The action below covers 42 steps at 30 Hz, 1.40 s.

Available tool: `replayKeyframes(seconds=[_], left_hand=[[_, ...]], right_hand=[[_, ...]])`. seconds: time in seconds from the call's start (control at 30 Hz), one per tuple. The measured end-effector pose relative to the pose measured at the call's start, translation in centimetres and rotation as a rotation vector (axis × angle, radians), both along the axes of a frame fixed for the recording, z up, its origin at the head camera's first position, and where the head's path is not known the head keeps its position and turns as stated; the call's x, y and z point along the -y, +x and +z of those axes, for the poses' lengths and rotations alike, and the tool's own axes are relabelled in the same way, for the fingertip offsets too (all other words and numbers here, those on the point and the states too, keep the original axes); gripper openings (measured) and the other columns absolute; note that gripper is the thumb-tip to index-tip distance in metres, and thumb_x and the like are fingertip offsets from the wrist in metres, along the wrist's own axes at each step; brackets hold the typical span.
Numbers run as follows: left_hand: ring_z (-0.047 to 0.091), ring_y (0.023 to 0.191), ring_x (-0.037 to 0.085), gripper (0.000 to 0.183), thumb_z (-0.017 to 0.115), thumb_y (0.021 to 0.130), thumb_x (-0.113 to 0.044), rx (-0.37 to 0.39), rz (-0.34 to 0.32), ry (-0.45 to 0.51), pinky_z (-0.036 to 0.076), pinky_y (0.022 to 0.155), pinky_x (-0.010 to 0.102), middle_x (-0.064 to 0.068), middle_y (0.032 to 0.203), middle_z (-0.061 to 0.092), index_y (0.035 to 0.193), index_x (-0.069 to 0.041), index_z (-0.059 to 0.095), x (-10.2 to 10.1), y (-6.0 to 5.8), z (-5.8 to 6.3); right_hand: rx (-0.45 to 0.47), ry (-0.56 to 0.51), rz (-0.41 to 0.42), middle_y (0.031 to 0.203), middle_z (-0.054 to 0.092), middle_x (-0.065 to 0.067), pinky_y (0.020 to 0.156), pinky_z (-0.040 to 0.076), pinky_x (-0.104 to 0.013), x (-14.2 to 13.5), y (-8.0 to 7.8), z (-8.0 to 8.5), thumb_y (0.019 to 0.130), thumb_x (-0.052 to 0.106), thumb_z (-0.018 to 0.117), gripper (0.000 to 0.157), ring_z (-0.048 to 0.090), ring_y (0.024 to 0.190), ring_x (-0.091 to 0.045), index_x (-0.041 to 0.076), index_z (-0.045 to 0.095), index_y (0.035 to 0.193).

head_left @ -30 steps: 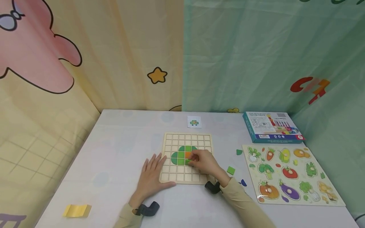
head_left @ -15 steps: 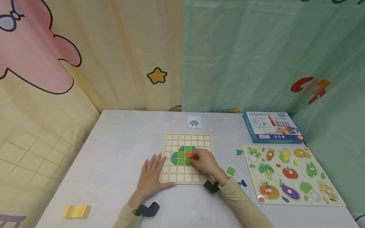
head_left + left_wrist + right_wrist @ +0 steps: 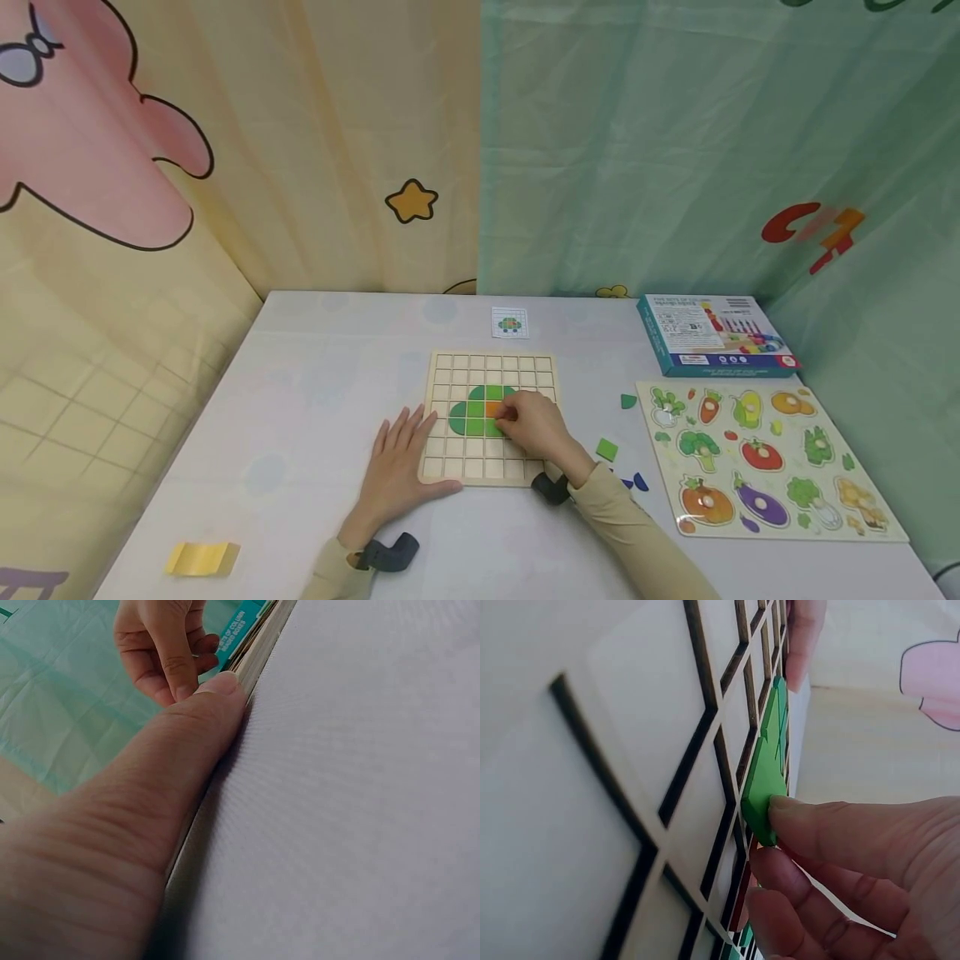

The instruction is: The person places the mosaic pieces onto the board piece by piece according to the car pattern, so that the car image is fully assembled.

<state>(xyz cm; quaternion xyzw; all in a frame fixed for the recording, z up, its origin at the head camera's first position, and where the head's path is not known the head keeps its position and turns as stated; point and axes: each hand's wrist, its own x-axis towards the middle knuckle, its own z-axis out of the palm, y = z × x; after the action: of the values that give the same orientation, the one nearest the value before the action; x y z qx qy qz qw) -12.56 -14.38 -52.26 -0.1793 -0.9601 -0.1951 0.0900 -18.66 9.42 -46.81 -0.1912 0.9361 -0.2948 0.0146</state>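
Observation:
A wooden grid board lies on the table, with several green tiles and an orange tile in its cells. My right hand is over the board's right half. In the right wrist view its thumb and finger pinch the edge of a green square tile, which lies in line with other green tiles. My left hand lies with fingers spread along the board's left edge, and its thumb rests at the near edge. The right palm covers part of the grid.
Behind the board lies a small picture card. To its right are a loose green square, a dark green rounded piece and blue pieces. Farther right sit a vegetable puzzle and a box. A yellow strip lies front left.
The right hand and forearm have shifted slightly left, and the fingers have settled at the green tile beside the orange one. My left hand stays in place.

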Motion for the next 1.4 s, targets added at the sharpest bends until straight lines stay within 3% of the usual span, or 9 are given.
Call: replayKeyframes(seconds=[0.33, 0.7, 0.9, 1.17, 1.4], left_hand=[[0.016, 0.141, 0.032, 0.109, 0.061, 0.068, -0.077, 0.012, 0.001, 0.000, 0.006, 0.112, 0.050, 0.011, 0.153, 0.026, 0.148, -0.010, 0.033, 0.0, 0.0, -0.2], [0.016, 0.141, 0.032, 0.109, 0.058, 0.068, -0.079, 0.004, 0.001, -0.003, 0.007, 0.112, 0.050, 0.010, 0.153, 0.026, 0.148, -0.010, 0.033, 0.0, -0.1, -0.4], [0.016, 0.141, 0.032, 0.109, 0.059, 0.067, -0.079, 0.005, 0.004, 0.002, 0.007, 0.112, 0.050, 0.010, 0.153, 0.026, 0.148, -0.010, 0.033, 0.0, -0.1, -0.4], [0.015, 0.141, 0.032, 0.108, 0.061, 0.068, -0.077, 0.002, -0.003, 0.003, 0.006, 0.112, 0.051, 0.011, 0.153, 0.026, 0.148, -0.010, 0.033, 0.1, -0.2, -0.4], [0.015, 0.141, 0.032, 0.108, 0.062, 0.068, -0.076, 0.010, -0.002, 0.007, 0.006, 0.112, 0.051, 0.011, 0.153, 0.026, 0.148, -0.009, 0.033, 0.1, -0.1, -0.3]], right_hand=[[-0.010, 0.018, 0.013, 0.068, 0.058, 0.009, 0.054, 0.044, -0.025, 0.0, 0.1, -0.1, 0.081, 0.013, 0.076, 0.008, 0.052, 0.061, -0.007, 0.014, 0.069, 0.075], [0.002, 0.012, 0.026, 0.073, 0.058, 0.010, 0.056, 0.043, -0.026, -1.2, 1.1, 0.1, 0.084, 0.017, 0.073, 0.007, 0.051, 0.064, -0.008, 0.012, 0.074, 0.089], [0.008, -0.025, -0.025, 0.071, 0.056, 0.012, 0.052, 0.041, -0.026, -4.1, 2.0, 0.8, 0.085, 0.020, 0.072, 0.006, 0.047, 0.058, -0.008, 0.014, 0.073, 0.087], [0.005, -0.059, -0.135, 0.079, 0.061, 0.006, 0.051, 0.041, -0.026, -10.1, 2.6, 1.1, 0.085, 0.020, 0.072, 0.013, 0.049, 0.064, -0.010, 0.010, 0.073, 0.094], [0.076, -0.026, -0.200, 0.079, 0.060, 0.004, 0.054, 0.042, -0.028, -13.7, 3.3, 1.2, 0.084, 0.021, 0.073, 0.017, 0.050, 0.067, -0.014, 0.008, 0.072, 0.095]])
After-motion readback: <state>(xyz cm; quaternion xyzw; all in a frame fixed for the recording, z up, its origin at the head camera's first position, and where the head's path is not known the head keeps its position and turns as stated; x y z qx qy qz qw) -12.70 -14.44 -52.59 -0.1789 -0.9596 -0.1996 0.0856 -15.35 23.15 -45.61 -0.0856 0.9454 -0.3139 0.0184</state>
